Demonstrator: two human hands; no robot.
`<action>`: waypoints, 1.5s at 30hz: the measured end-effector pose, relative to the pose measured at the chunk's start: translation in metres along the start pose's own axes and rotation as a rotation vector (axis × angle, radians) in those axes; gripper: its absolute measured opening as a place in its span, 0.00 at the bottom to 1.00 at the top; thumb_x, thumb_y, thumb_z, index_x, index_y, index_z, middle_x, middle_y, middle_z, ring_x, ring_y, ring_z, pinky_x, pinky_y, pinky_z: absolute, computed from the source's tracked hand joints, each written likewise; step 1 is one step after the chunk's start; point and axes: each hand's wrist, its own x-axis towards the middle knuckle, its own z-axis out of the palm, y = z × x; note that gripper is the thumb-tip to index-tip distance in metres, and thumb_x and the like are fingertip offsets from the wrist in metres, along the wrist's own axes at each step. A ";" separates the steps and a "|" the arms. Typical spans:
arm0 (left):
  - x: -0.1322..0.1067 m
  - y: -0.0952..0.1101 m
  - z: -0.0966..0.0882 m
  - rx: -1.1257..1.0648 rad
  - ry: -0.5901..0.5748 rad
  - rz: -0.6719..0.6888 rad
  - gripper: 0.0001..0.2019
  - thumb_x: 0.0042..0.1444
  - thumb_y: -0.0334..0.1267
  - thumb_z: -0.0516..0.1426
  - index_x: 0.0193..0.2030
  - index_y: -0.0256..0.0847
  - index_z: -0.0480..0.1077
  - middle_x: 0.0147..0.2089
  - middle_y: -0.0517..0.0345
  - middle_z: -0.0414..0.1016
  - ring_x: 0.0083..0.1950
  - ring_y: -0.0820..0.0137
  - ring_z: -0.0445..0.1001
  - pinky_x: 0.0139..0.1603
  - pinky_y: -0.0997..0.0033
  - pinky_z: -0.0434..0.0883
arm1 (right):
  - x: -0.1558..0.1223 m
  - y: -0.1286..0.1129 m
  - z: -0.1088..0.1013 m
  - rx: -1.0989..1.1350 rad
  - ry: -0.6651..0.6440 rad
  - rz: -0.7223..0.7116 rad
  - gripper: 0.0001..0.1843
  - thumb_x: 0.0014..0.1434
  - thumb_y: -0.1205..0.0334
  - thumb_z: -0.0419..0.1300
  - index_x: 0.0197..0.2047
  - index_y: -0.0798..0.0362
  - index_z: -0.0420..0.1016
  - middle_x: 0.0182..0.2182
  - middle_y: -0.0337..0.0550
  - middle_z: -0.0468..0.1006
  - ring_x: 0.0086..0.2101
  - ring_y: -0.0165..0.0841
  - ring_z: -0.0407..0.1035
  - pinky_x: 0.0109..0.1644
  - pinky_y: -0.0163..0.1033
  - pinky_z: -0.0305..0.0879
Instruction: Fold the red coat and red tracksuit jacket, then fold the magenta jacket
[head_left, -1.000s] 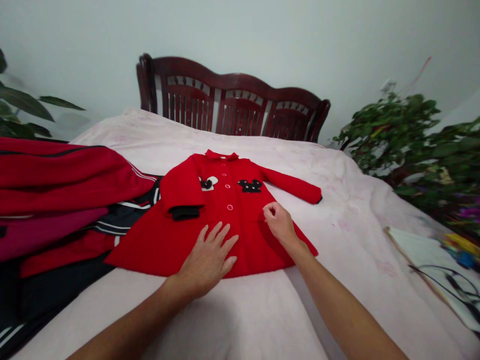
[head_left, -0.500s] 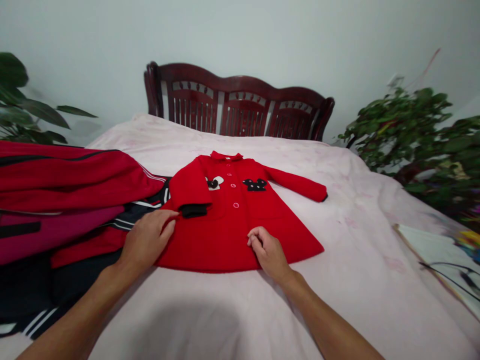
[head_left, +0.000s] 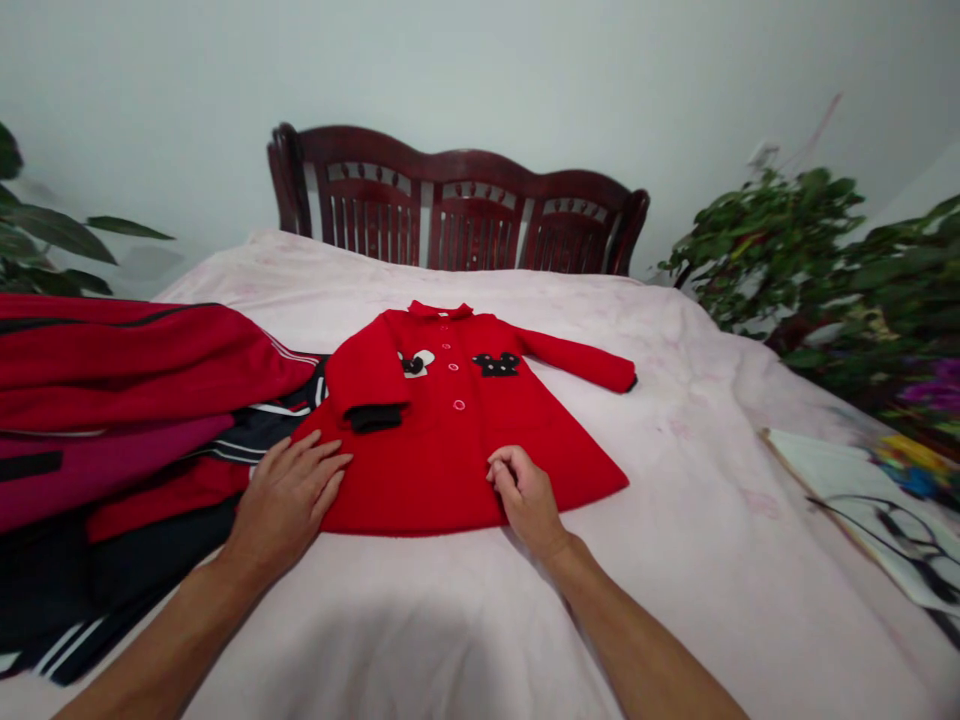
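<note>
A red coat (head_left: 450, 470) with a collar, round buttons and a black-and-white decoration lies face up on the bed. Its left-side sleeve (head_left: 369, 370) is folded in over the front, showing a black cuff, while the other sleeve (head_left: 585, 362) stretches out to the right. My left hand (head_left: 296, 490) rests open, fingers spread, on the coat's lower left edge. Over the lower front near the hem, my right hand (head_left: 525, 495) is closed with fingers curled; no cloth shows bunched in it. The undersides of both hands are hidden.
Red, magenta and dark garments (head_left: 150, 380) are piled at the left on the pale bedsheet (head_left: 675, 580). Glasses (head_left: 900, 530) lie on a white flat item at the right. A dark wooden headboard (head_left: 480, 215) stands behind, with leafy plants (head_left: 780, 240) at both sides.
My left hand has opened from a pinch near the folded cuff to spread fingers on the coat's edge. My right hand stays curled near the hem. The view has shifted slightly right.
</note>
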 end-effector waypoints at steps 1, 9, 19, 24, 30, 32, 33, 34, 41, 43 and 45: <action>0.000 0.004 -0.001 -0.066 -0.016 0.046 0.16 0.65 0.41 0.50 0.53 0.42 0.75 0.57 0.49 0.77 0.63 0.54 0.68 0.66 0.47 0.59 | 0.000 0.001 0.000 0.004 0.001 -0.002 0.08 0.65 0.59 0.51 0.42 0.49 0.70 0.31 0.38 0.78 0.33 0.32 0.72 0.38 0.37 0.65; -0.003 0.021 -0.010 -0.321 -0.192 0.265 0.21 0.59 0.48 0.59 0.58 0.47 0.70 0.61 0.53 0.73 0.62 0.60 0.70 0.61 0.55 0.68 | -0.005 -0.001 -0.004 0.005 0.090 -0.104 0.06 0.66 0.61 0.51 0.42 0.49 0.69 0.30 0.37 0.76 0.31 0.31 0.72 0.39 0.37 0.66; -0.002 0.020 -0.009 -0.408 -0.122 0.183 0.11 0.64 0.41 0.55 0.51 0.43 0.73 0.49 0.54 0.80 0.52 0.66 0.76 0.54 0.62 0.72 | -0.021 -0.033 -0.005 -0.283 -0.207 -0.718 0.09 0.58 0.72 0.55 0.40 0.50 0.68 0.42 0.43 0.79 0.42 0.37 0.70 0.46 0.44 0.62; 0.001 0.028 -0.014 -0.450 -0.091 0.161 0.08 0.63 0.37 0.56 0.47 0.43 0.73 0.44 0.54 0.79 0.46 0.67 0.76 0.49 0.65 0.72 | -0.012 -0.029 0.006 -0.425 -0.201 -0.574 0.06 0.60 0.72 0.54 0.38 0.53 0.68 0.36 0.45 0.76 0.37 0.36 0.66 0.43 0.43 0.60; 0.002 0.041 -0.019 -0.487 0.024 0.242 0.08 0.61 0.32 0.58 0.48 0.42 0.72 0.44 0.53 0.77 0.46 0.69 0.74 0.48 0.68 0.70 | -0.009 -0.028 0.007 -0.416 -0.208 -0.515 0.06 0.61 0.72 0.52 0.38 0.52 0.67 0.35 0.44 0.74 0.37 0.36 0.64 0.43 0.42 0.58; 0.003 0.046 -0.020 -0.459 0.027 0.317 0.06 0.61 0.32 0.58 0.45 0.42 0.72 0.41 0.55 0.77 0.41 0.70 0.73 0.43 0.69 0.69 | -0.009 -0.028 0.007 -0.415 -0.209 -0.507 0.07 0.61 0.72 0.53 0.37 0.52 0.67 0.35 0.43 0.74 0.36 0.36 0.64 0.42 0.42 0.57; 0.004 0.048 -0.021 -0.436 0.030 0.350 0.05 0.61 0.32 0.58 0.43 0.42 0.72 0.39 0.56 0.77 0.39 0.70 0.72 0.41 0.70 0.68 | -0.009 -0.028 0.008 -0.414 -0.210 -0.503 0.07 0.60 0.73 0.53 0.37 0.52 0.67 0.34 0.43 0.74 0.36 0.35 0.63 0.42 0.42 0.57; 0.005 0.049 -0.022 -0.409 0.040 0.373 0.04 0.61 0.32 0.58 0.42 0.42 0.73 0.37 0.57 0.77 0.37 0.71 0.71 0.39 0.70 0.67 | -0.009 -0.028 0.008 -0.413 -0.209 -0.501 0.07 0.60 0.73 0.53 0.37 0.52 0.67 0.34 0.43 0.74 0.36 0.35 0.63 0.42 0.42 0.57; 0.004 0.052 -0.022 -0.290 0.045 0.396 0.05 0.64 0.34 0.55 0.40 0.43 0.73 0.34 0.58 0.76 0.35 0.72 0.72 0.38 0.71 0.67 | -0.008 -0.026 0.009 -0.412 -0.202 -0.500 0.07 0.59 0.73 0.53 0.37 0.51 0.67 0.34 0.43 0.74 0.36 0.35 0.63 0.42 0.41 0.57; 0.002 0.051 -0.022 -0.298 0.002 0.381 0.08 0.65 0.35 0.53 0.40 0.44 0.73 0.33 0.58 0.76 0.35 0.72 0.73 0.38 0.72 0.67 | -0.008 -0.026 0.009 -0.413 -0.201 -0.504 0.07 0.59 0.73 0.53 0.37 0.51 0.67 0.34 0.42 0.74 0.35 0.35 0.63 0.41 0.41 0.57; 0.000 0.050 -0.022 -0.321 -0.021 0.359 0.09 0.66 0.36 0.51 0.41 0.45 0.74 0.33 0.58 0.76 0.35 0.73 0.73 0.38 0.73 0.68 | -0.008 -0.027 0.008 -0.407 -0.198 -0.511 0.07 0.58 0.73 0.54 0.36 0.51 0.67 0.33 0.42 0.74 0.35 0.35 0.63 0.41 0.41 0.57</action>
